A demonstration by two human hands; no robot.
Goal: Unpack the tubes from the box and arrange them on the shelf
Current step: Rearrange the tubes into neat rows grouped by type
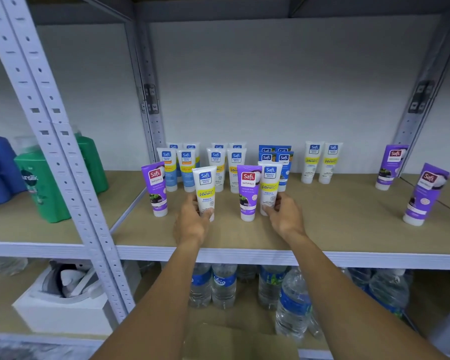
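On tan wooden shelf board (pixel 335 229), left hand (pixel 191 222) gripping white yellow-banded plastic tube (pixel 205 189); right hand (pixel 285 215) gripping matching white tube (pixel 269 184), standing just right of purple tube (pixel 248 192).

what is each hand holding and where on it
The left hand grips the left white tube around its lower cap end. The right hand grips the right white tube at the same low spot.
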